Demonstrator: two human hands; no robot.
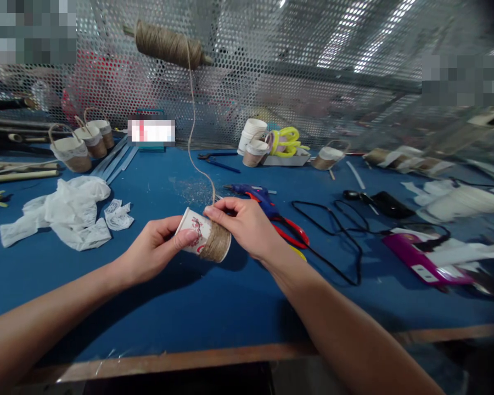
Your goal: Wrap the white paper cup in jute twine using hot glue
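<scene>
At centre frame, both hands hold a paper cup (197, 237) on its side just above the blue bench (214, 307). Judging by the jute band covering the cup's wide end, the winding is partway done. The next turn calls for rotating the cup while keeping the twine (192, 131) taut from the spool (168, 45) at upper left. The left hand (154, 251) is closed on the cup's narrow end. The right hand (247, 225) pinches the twine against the wrapped part.

One head-worn camera looks forward and down — close over the blue table (214, 307)
</scene>
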